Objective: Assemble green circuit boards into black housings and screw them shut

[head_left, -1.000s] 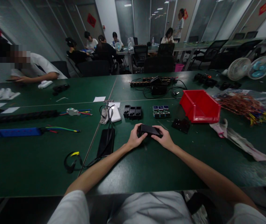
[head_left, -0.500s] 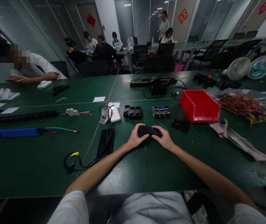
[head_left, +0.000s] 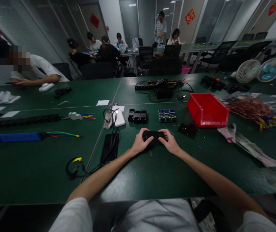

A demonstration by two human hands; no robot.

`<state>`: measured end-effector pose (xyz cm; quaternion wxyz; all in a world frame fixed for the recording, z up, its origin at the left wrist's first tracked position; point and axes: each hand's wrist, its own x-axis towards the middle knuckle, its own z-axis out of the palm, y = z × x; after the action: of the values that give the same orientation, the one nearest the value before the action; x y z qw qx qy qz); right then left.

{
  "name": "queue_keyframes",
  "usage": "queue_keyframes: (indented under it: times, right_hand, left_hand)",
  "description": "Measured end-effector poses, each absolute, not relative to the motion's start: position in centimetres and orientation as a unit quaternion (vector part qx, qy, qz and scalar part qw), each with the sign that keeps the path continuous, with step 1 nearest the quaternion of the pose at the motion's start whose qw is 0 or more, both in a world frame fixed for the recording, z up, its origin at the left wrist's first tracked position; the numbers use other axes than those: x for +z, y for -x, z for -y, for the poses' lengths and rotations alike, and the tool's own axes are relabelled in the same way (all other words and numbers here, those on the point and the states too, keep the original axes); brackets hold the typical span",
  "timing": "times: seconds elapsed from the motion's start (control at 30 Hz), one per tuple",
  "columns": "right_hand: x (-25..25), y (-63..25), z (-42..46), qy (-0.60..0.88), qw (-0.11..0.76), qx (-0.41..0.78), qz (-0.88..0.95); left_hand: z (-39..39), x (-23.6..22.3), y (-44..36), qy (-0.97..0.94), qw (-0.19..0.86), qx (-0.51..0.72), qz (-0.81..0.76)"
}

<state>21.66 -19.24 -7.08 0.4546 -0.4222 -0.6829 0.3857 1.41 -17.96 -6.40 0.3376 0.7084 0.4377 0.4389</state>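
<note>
Between my hands is a black rectangular plastic part (head_left: 155,136), held just over the green table. My left hand (head_left: 141,140) grips its left end, thumb pressed on the near face. On the right end my right hand (head_left: 170,141) has the same kind of grip, thumb on top. Its underside is hidden by the fingers. Beyond the left hand stand several black plastic housings (head_left: 137,116) in a row. A group of small circuit boards with blue parts (head_left: 167,115) lies behind the right hand. Flat black plates (head_left: 187,130) rest to its right.
A red bin (head_left: 208,111) stands at the right, beside bundled copper-coloured wires (head_left: 246,109) and a glove (head_left: 254,149). Left of my hands are a black phone-like slab (head_left: 109,148), a cable and a white power bank-like box (head_left: 119,118). A blue power strip (head_left: 14,137) lies far left.
The black part has tilted in my hands so its broad face shows more, and my thumbs have shifted onto it. In the background, a standing person has moved left.
</note>
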Motion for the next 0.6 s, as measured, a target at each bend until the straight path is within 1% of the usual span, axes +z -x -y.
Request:
queue_keyframes:
  times: [0.17,0.43,0.6]
  right_hand:
    - [-7.3,-21.58,19.16,0.432,0.455,0.4,0.668]
    - [-7.35,-21.62,19.02,0.43,0.46,0.454,0.63]
    - [-7.15,-21.65,19.14,0.437,0.449,0.432,0.649]
  left_hand:
    - [17.94,-6.21,-1.39,-0.71,0.347,0.435,-0.432]
    - [18.04,-5.9,-1.51,-0.729,0.373,0.441,-0.367]
    - [18.11,-5.94,-1.53,-0.741,0.352,0.435,-0.37]
